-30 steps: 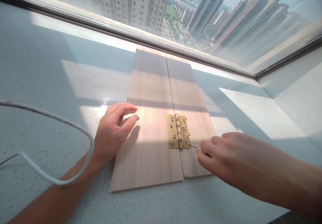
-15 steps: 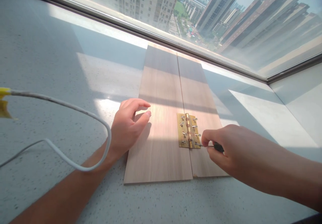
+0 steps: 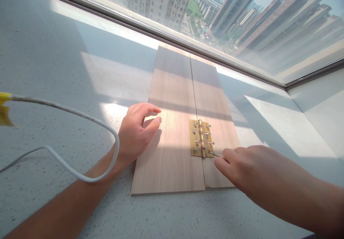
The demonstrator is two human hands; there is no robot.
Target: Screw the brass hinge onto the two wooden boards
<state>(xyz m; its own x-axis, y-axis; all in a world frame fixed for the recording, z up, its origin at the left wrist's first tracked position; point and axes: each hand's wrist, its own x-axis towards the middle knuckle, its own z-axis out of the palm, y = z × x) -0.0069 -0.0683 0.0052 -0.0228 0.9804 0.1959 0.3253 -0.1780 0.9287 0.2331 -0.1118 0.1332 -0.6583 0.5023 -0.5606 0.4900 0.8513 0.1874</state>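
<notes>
My right hand (image 3: pixel 249 167) is closed around a screwdriver (image 3: pixel 216 154). Only its thin metal shaft shows, and the tip reaches the lower right corner of a brass hinge (image 3: pixel 201 138). That hinge lies unfolded across the seam between two pale wooden boards, the left board (image 3: pixel 169 171) and the right board (image 3: pixel 215 99). Several screws stand up out of both hinge leaves. My left hand (image 3: pixel 139 129) rests at the left board's outer edge, holding nothing, thumb and index finger apart and curved; its other fingers are mostly hidden.
A white cable (image 3: pixel 115 138) with yellow tape (image 3: pixel 5 110) loops in front of my left forearm. The boards lie on a speckled pale sill (image 3: pixel 113 214). Behind them runs the dark window frame (image 3: pixel 134 29), and a white wall (image 3: pixel 322 99) stands at the right.
My right hand has turned over and lowered slightly, so the screwdriver's dark handle is now hidden. The tip stays at the same hinge corner. My left hand has not visibly moved.
</notes>
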